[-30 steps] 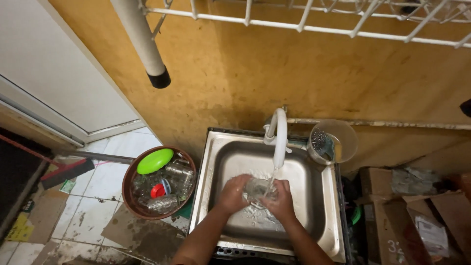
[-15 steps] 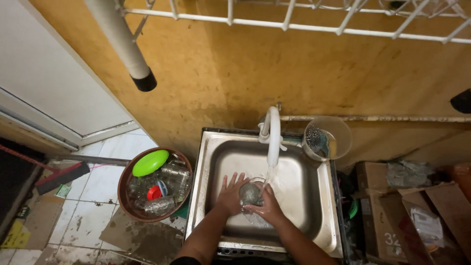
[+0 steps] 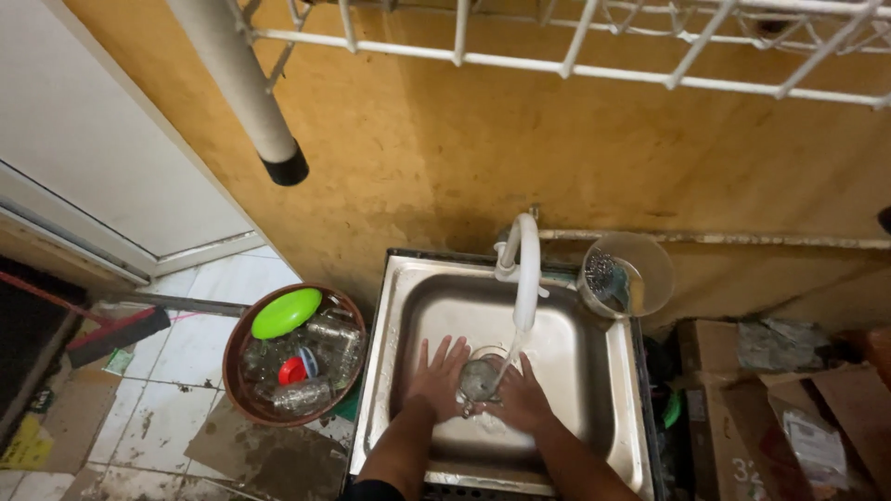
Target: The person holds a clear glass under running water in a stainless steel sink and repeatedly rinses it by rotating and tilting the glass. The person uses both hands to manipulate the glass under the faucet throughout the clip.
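Left hand (image 3: 436, 378) flat, fingers spread, against the glass (image 3: 480, 377); right hand (image 3: 522, 401) cupped round it. I see faucet (image 3: 525, 269) water hitting it over the sink (image 3: 594, 371).

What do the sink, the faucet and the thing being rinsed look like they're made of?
The square sink basin looks like brushed stainless steel: grey with dull, streaked reflections. The curved white faucet seems plastic, being matte and uniformly white, though painted metal is possible. The small clear cup between the left hand and right hand appears to be glass or clear plastic, since it is see-through; which one, I cannot tell.
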